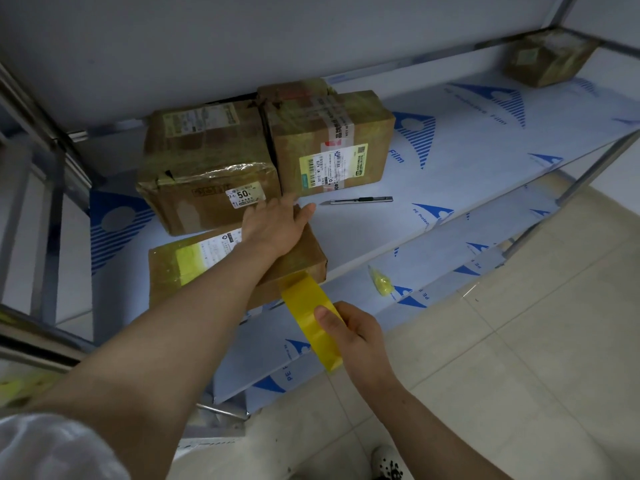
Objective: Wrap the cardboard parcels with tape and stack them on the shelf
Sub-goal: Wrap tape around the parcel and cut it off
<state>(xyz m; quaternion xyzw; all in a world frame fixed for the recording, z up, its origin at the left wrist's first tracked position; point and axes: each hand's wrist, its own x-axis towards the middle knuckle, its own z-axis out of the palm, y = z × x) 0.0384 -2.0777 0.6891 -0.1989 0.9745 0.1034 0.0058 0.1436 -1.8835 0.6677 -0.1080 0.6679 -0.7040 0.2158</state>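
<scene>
A flat cardboard parcel with a white label lies at the front edge of the shelf. My left hand presses flat on its far end, fingers spread. My right hand grips a roll of yellow tape below the shelf edge. A strip of that tape runs up to the parcel's front right corner. Behind the flat parcel stand two bigger taped parcels, one on the left and one on the right.
A utility knife lies on the shelf right of my left hand. A small parcel sits in the far right corner. A yellow scrap lies near the shelf edge. A lower shelf and the tiled floor are below.
</scene>
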